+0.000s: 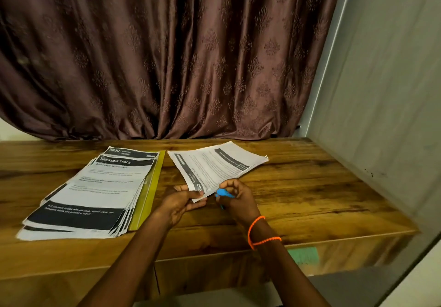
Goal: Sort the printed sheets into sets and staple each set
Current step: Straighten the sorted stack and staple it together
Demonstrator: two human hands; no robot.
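Sheet set (214, 166) lies diagonally, corner toward both hands.

"DRESSING TABLE" heads the top sheet of the left stack (95, 187); right of that stack, the held set (214, 166) shows "652".

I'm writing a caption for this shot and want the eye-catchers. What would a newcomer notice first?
Near the middle of the wooden table, two hands meet at the corner of a small paper set: the left hand pinches the corner while the right hand grips a blue stapler against it. To the left lies a big fanned stack of printed sheets beside a yellow folder. A dark patterned curtain fills the background.
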